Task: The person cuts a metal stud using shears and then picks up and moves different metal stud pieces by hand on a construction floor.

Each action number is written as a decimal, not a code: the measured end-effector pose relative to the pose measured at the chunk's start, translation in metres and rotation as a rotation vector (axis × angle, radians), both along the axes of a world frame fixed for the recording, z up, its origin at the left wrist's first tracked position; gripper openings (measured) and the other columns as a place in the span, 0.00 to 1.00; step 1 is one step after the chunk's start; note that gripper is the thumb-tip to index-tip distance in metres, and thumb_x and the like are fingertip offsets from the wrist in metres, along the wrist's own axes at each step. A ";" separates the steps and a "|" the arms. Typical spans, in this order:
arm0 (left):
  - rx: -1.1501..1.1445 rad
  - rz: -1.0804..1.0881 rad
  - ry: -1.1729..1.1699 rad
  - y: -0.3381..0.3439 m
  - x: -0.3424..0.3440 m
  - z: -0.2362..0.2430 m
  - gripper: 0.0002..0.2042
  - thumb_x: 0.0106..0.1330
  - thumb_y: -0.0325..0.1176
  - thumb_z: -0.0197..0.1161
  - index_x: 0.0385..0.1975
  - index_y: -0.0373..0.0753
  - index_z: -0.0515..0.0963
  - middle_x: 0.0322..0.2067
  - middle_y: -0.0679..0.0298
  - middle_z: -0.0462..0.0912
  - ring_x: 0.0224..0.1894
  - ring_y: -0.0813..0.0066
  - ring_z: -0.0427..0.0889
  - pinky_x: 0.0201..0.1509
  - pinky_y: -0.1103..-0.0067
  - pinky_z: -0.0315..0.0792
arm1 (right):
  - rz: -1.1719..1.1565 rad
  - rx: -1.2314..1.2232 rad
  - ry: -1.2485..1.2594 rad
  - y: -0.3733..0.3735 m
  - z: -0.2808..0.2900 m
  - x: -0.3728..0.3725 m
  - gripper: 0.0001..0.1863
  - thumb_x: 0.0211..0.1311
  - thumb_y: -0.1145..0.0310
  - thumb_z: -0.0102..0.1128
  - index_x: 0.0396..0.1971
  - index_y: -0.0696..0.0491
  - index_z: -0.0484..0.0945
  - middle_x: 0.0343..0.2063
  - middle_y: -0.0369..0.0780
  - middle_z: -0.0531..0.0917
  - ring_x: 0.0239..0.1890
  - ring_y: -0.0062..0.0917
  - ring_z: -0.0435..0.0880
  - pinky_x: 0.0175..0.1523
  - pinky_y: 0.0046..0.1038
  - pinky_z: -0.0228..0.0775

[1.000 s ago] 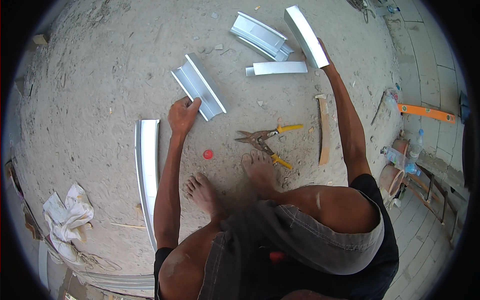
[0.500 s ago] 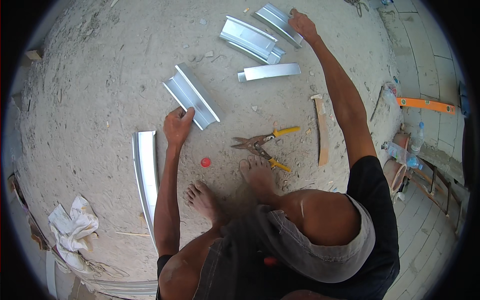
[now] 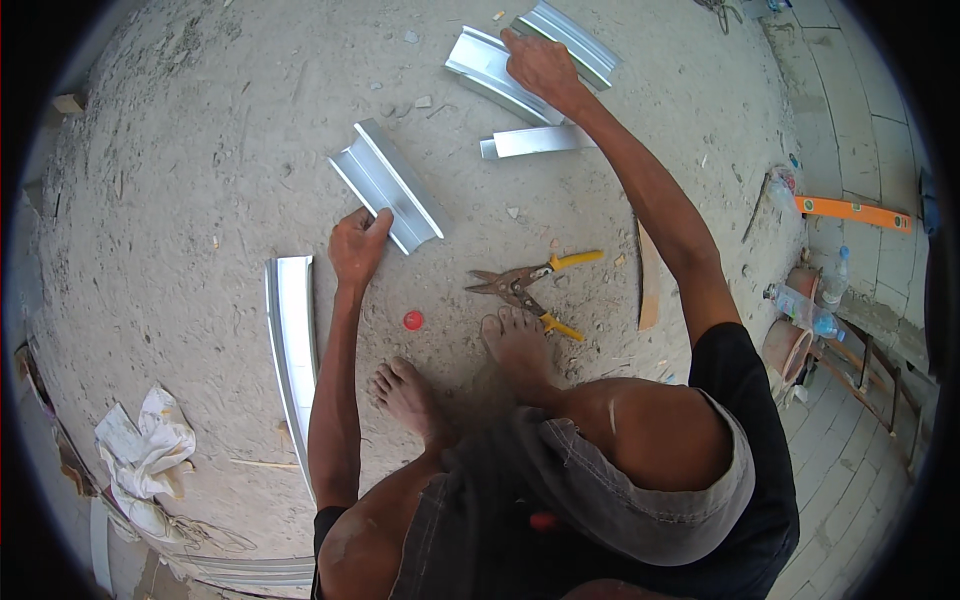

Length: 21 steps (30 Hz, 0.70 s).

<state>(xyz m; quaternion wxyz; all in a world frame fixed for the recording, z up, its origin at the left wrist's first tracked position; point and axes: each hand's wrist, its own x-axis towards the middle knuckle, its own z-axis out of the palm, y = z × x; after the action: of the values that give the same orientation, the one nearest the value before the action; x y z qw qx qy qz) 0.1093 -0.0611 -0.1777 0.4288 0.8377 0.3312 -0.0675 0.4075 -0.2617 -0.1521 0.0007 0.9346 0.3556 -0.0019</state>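
- Silver channel piece lies slantwise on the dusty ground, my left hand clamped on its near end, thumb on top.
- Over a second channel I have my right hand, index finger stretched out; whether it grips, I cannot tell.
- Yellow-handled snips sit nearer my feet, blades apart.

The right hand hides part of 1 silver channel; contact seems unclear.

The dusty floor bears silvery metal channels, yellow-handled snips, a red disc and white sacking.
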 end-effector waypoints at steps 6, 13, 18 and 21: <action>-0.018 0.011 -0.010 0.003 -0.003 0.003 0.19 0.54 0.46 0.59 0.21 0.31 0.78 0.16 0.54 0.77 0.19 0.64 0.76 0.29 0.69 0.68 | 0.108 0.175 -0.122 -0.013 0.010 0.026 0.16 0.56 0.68 0.48 0.39 0.57 0.80 0.24 0.52 0.82 0.31 0.44 0.83 0.40 0.42 0.76; -0.024 -0.006 0.022 0.000 0.002 0.000 0.20 0.54 0.47 0.60 0.21 0.31 0.78 0.15 0.54 0.76 0.19 0.65 0.76 0.28 0.68 0.68 | -0.112 0.096 -0.055 -0.084 0.008 0.128 0.18 0.48 0.69 0.49 0.39 0.57 0.78 0.25 0.52 0.82 0.31 0.49 0.82 0.38 0.44 0.74; -0.029 0.005 -0.022 -0.003 -0.001 -0.003 0.20 0.54 0.47 0.61 0.20 0.31 0.77 0.15 0.54 0.75 0.18 0.66 0.74 0.27 0.69 0.67 | -0.216 0.065 0.053 -0.102 -0.017 0.125 0.14 0.47 0.68 0.49 0.35 0.58 0.73 0.28 0.55 0.81 0.36 0.49 0.81 0.43 0.45 0.73; -0.059 -0.001 -0.031 -0.007 0.004 -0.011 0.20 0.55 0.47 0.60 0.21 0.31 0.78 0.15 0.55 0.75 0.18 0.67 0.74 0.26 0.70 0.67 | -0.324 0.142 0.040 -0.106 -0.015 0.123 0.19 0.48 0.67 0.50 0.42 0.57 0.72 0.37 0.55 0.80 0.43 0.48 0.79 0.47 0.43 0.72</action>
<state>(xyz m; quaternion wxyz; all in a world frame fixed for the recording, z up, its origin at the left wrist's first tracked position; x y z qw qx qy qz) 0.1131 -0.0684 -0.1888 0.4585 0.8258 0.3220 -0.0645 0.5308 -0.3680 -0.1668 -0.0728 0.9772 0.1995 0.0046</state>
